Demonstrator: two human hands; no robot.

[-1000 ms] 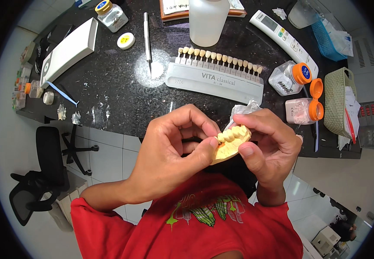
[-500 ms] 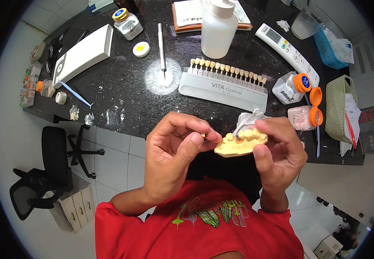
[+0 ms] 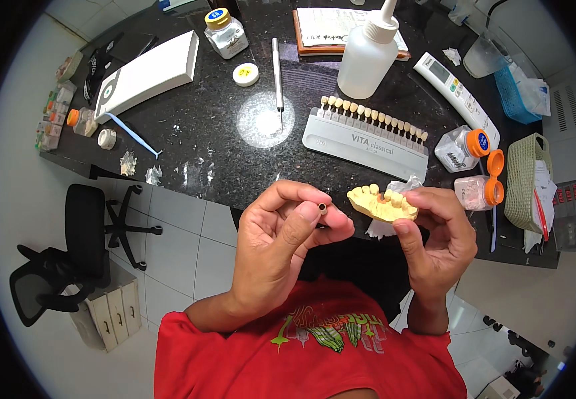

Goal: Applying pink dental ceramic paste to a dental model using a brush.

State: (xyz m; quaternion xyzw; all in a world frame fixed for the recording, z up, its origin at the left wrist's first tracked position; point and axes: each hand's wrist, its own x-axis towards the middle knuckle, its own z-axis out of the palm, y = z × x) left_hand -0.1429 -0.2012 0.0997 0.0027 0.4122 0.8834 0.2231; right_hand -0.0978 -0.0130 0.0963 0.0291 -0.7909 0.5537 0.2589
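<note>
Between the thumb and fingertips of my left hand [image 3: 271,243] is a tiny hollow dental crown [image 3: 322,209], its dark round opening showing. My right hand [image 3: 444,243] pinches the right end of a yellow plaster dental model [image 3: 380,210] between thumb and fingers. A row of teeth runs along the model, with a gap and a small orange-pink patch near its middle. Crumpled white tissue [image 3: 381,230] shows behind and below the model. The left fingertips are close to the model's left end but apart from it. Both hands are above the bench's front edge.
On the black speckled bench [image 3: 221,159] lie a tooth shade guide [image 3: 368,146], a white squeeze bottle [image 3: 368,63], a thin metal-handled tool [image 3: 276,73] and a remote control [image 3: 457,93]. Orange-lidded jars [image 3: 461,147] and a woven basket [image 3: 524,193] stand at the right.
The crown has turned in my left fingers, so its hollow opening now shows. The model has tilted in my right hand, its left end now higher. The whole view has shifted slightly.
</note>
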